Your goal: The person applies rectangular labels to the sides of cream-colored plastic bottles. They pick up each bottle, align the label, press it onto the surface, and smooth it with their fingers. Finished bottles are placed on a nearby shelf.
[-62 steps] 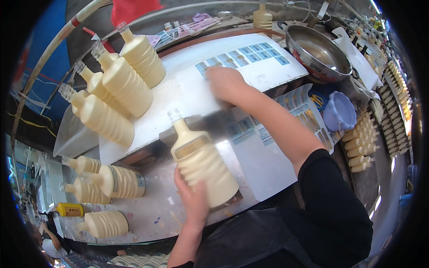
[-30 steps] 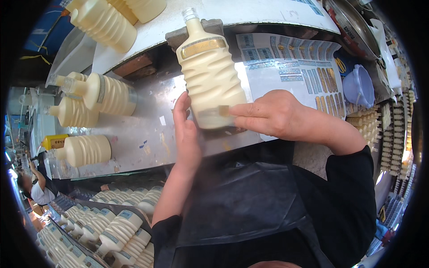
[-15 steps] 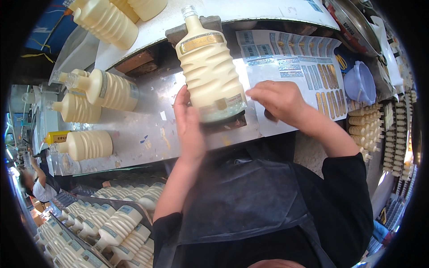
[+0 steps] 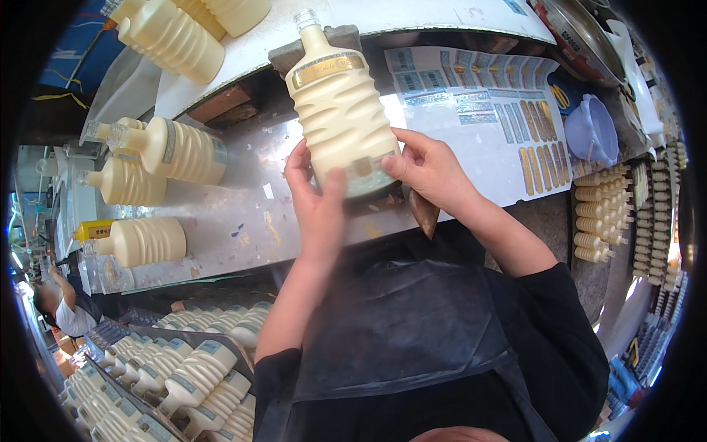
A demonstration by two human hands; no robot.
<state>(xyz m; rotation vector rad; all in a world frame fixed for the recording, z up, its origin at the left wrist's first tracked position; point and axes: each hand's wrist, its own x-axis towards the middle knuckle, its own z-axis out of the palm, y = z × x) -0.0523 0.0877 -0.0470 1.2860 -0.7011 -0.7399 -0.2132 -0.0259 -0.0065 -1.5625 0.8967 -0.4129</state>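
A cream bottle (image 4: 342, 110) with wavy ridges leans back, its neck end against a grey block (image 4: 340, 37) and its clear glass mouth away from me. A gold label (image 4: 328, 68) crosses its shoulder, and a silvery label with a small gold emblem (image 4: 364, 166) lies low on its front. My left hand (image 4: 315, 199), slightly blurred, is closed round the lower left side, thumb on the front. My right hand (image 4: 427, 168) grips the lower right edge, its thumb over the silvery label's end. Below that palm a brown pointed piece (image 4: 423, 214) sticks out, its hold partly hidden.
Several cream bottles (image 4: 151, 241) lie at the left of the metal bench (image 4: 243, 210). At right are label sheets (image 4: 479, 144) and a lilac bucket (image 4: 591, 132). Crated bottles (image 4: 199, 376) fill the lower left. A person (image 4: 70, 302) stands far left.
My right hand has moved left from beside the bottle onto its lower right edge, covering the end of the low label. The brown piece shows more now. My left hand stays on the bottle.
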